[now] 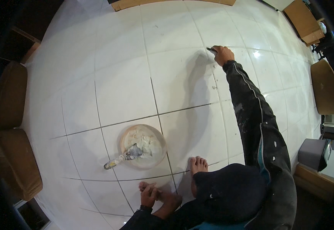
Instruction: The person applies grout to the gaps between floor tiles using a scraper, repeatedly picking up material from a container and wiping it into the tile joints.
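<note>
My right hand (223, 56), arm stretched far ahead, grips a small dark flat-edged tool (212, 50) over a joint between white floor tiles. Most of that tool is hidden by my fingers. Down low, my left hand (148, 196) rests on my bare left foot (169, 199), fingers extended and holding nothing visible. Between my feet and the far tiles stands a round shallow bowl (162, 142) with white paste (146, 137) in it. A putty knife (115, 161) smeared with paste leans across its rim, handle pointing to the lower left.
White tiles (125, 92) cover the floor; some joints are dark, others pale. Small crumbs (214, 87) lie near my right forearm. Brown cushioned seats (11, 153) stand at left. Cardboard boxes (303, 21) and a grey bin-like container (313, 154) line the right side.
</note>
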Demonstrator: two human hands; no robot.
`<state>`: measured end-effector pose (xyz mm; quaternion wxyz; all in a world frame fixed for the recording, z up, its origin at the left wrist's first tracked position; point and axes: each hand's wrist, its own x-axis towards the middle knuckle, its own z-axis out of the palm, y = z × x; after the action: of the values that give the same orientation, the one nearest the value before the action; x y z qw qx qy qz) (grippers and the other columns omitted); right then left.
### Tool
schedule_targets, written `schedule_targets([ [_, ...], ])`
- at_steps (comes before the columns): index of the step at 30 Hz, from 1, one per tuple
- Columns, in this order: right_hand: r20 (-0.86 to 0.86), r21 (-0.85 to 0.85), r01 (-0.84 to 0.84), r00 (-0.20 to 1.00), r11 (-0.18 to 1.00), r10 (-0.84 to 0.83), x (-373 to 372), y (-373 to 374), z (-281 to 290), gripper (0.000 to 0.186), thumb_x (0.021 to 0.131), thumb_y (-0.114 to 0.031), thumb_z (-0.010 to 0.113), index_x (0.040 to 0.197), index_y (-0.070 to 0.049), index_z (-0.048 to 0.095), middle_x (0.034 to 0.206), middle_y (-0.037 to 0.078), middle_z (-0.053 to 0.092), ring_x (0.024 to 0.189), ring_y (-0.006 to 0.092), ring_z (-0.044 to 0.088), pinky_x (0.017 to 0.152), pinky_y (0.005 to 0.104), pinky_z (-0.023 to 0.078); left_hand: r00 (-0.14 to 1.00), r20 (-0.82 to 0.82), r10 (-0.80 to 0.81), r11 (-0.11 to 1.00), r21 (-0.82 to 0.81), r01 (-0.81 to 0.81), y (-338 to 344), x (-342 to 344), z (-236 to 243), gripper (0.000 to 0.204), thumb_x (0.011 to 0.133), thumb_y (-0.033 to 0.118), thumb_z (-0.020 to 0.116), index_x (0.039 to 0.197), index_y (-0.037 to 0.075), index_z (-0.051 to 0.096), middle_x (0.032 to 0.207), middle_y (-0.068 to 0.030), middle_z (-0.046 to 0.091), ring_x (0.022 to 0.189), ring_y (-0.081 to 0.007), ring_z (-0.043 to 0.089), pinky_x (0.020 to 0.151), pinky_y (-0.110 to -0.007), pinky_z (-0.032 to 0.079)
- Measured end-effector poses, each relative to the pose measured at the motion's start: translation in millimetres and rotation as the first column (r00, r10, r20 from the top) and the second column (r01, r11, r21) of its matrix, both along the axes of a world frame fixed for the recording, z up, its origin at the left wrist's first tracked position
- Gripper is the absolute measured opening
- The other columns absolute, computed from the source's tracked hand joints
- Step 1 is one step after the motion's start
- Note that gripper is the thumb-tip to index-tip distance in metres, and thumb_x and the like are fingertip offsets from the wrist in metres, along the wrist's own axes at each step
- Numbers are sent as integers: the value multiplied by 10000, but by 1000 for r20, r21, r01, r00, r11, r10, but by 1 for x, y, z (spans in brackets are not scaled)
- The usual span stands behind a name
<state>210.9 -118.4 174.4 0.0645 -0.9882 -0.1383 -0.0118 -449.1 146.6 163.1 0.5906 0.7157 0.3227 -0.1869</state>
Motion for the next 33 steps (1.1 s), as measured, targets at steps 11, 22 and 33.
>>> schedule_targets([
  [11, -62, -24, -3, 998, 1000, 1, 5, -2, -22, 401, 747, -62, 587, 1085, -232, 721, 972, 112, 724, 929, 314, 684, 816, 421, 555, 999, -5, 40, 999, 18, -40, -4, -11, -7, 236, 913, 138, 619, 1110, 19, 673, 1040, -136, 716, 929, -210, 686, 835, -328, 526],
  [22, -342, 131, -509, 782, 851, 521, -65, -63, -4, 528, 686, 82, 544, 1043, -245, 754, 989, 61, 738, 909, 288, 692, 831, 387, 556, 966, 148, -212, 955, 243, 172, 10, -3, -19, 298, 936, 205, 565, 1136, 3, 653, 895, -142, 711, 825, -265, 688, 787, -366, 522],
  [33, -67, -30, -36, 997, 999, 34, -79, -23, -28, 315, 776, -107, 627, 1082, -138, 694, 918, 158, 705, 884, 348, 680, 796, 448, 552, 986, 73, -153, 964, 231, 132, 7, -5, -12, 267, 886, 179, 617, 1113, 61, 690, 1001, -117, 707, 962, -274, 656, 897, -380, 482],
])
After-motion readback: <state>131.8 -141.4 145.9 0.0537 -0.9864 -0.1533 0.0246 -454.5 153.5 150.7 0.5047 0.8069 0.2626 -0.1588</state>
